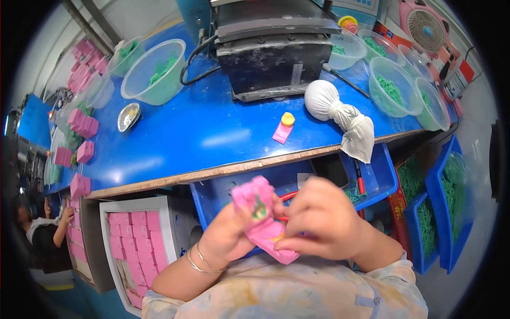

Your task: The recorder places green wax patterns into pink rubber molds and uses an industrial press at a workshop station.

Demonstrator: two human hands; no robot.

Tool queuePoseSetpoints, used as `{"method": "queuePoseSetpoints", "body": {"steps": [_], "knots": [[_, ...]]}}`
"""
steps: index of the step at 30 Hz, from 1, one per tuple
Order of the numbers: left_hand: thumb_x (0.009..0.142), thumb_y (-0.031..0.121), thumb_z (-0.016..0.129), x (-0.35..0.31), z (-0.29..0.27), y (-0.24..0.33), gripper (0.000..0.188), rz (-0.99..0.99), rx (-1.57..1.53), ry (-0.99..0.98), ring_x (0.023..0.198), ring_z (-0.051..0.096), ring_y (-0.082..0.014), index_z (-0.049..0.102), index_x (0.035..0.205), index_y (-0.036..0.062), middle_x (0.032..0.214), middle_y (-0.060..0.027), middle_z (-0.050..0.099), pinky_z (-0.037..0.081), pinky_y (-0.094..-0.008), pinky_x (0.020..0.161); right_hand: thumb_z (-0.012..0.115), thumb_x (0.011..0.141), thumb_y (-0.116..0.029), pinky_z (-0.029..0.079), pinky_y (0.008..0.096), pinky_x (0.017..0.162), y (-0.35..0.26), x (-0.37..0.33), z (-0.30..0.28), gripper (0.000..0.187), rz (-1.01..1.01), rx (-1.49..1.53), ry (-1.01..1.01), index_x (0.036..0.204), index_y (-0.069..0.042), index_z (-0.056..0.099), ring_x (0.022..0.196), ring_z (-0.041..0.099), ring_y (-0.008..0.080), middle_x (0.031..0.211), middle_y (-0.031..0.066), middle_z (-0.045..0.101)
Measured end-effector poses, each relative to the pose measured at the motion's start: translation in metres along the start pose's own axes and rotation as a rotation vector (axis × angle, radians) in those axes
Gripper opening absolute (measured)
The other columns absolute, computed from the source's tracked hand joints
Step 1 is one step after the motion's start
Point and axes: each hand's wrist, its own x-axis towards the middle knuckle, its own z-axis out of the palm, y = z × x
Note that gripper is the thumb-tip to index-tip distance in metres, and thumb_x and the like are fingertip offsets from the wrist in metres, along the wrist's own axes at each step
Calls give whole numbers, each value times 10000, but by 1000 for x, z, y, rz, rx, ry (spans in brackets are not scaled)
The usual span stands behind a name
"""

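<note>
My left hand [228, 231] is closed around a pink, soft-looking block [266, 229] that is folded open like a two-part mold. A small green piece with a yellowish spot [259, 212] shows in its upper half, and a yellow patch lies in the lower half. Bent over that lower half is my right hand [324, 215], fingers curled and thumb against forefinger, slightly smeared by motion. Whatever it pinches is hidden. Red curved handles [289, 196] show between the hands; whether they are held or lie in the blue drawer-like tray [212, 199] below, I cannot tell.
A dark metal press [273, 58] stands on the blue table [212, 138]. Nearby lie a white cloth bundle [340, 114] and a pink piece with a yellow top [284, 127]. Clear bowls [154, 72] hold green pieces. Pink blocks [138, 239] fill a box at left; another person [50, 228] sits beyond.
</note>
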Motion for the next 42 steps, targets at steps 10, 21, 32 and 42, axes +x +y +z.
{"method": "queuePoseSetpoints", "body": {"steps": [10, 21, 32, 42], "knots": [[884, 643, 232, 8, 2, -3, 739, 76, -80, 99, 529, 473, -170, 528, 794, -28, 634, -94, 514, 406, -283, 533, 742, 706, -208, 457, 316, 522, -9, -7, 22, 326, 268, 164, 210, 902, -40, 544, 590, 575, 228, 740, 66, 602], [952, 495, 251, 3, 0, -14, 571, 184, 11, 214, 697, 550, -160, 516, 1018, -7, 877, -112, 573, 455, -273, 616, 643, 785, -154, 455, 351, 584, 1, -10, 23, 163, 147, 168, -59, 898, -57, 579, 713, 566, 265, 800, 99, 559], [903, 606, 228, 5, 7, -7, 687, 64, -7, 127, 501, 454, -155, 517, 917, -17, 909, -160, 540, 397, -293, 483, 472, 938, -108, 366, 192, 485, 14, -23, 46, 103, 882, 1392, 194, 878, -29, 446, 714, 631, 149, 814, 149, 624], [931, 454, 414, 3, -2, -17, 487, 85, 185, 233, 655, 523, -132, 463, 1119, 8, 868, -86, 566, 434, -253, 582, 658, 745, -54, 405, 288, 687, 13, -7, 28, 73, 418, 134, 44, 806, -39, 621, 765, 479, 160, 840, 62, 483]]}}
